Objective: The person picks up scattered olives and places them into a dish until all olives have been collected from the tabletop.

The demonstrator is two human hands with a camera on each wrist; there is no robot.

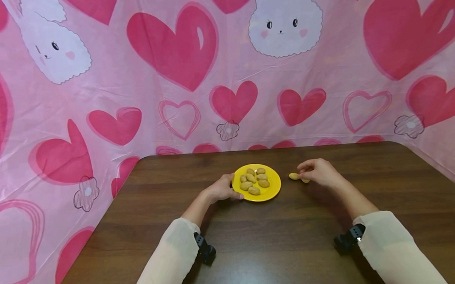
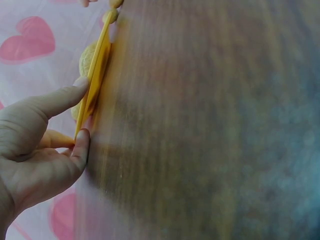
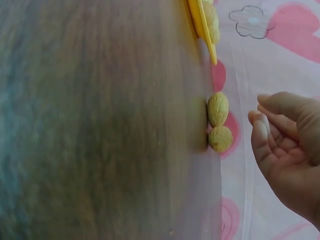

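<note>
My left hand [image 1: 220, 189] grips the left rim of a round yellow plate [image 1: 274, 189]. In the left wrist view the thumb [image 2: 67, 100] lies on the upper side and fingers reach under the edge. Several wrinkled tan oval pieces, like nuts in their shells, lie on the plate, one of them [image 1: 254, 190] near its front. Right of the plate, two more such pieces, one [image 3: 218, 109] longer and one [image 3: 220, 138] rounder in the right wrist view, sit side by side on the table. My right hand [image 1: 319, 172] hovers over them with bent fingers, its fingertips apart and nothing between them.
The brown wooden table [image 1: 263, 243] ends at a back edge just beyond the plate. Behind it hangs a pink cloth [image 1: 139, 86] with hearts and rabbits. Dark wrist cameras sit at the left cuff [image 1: 205, 248] and the right cuff [image 1: 348, 238].
</note>
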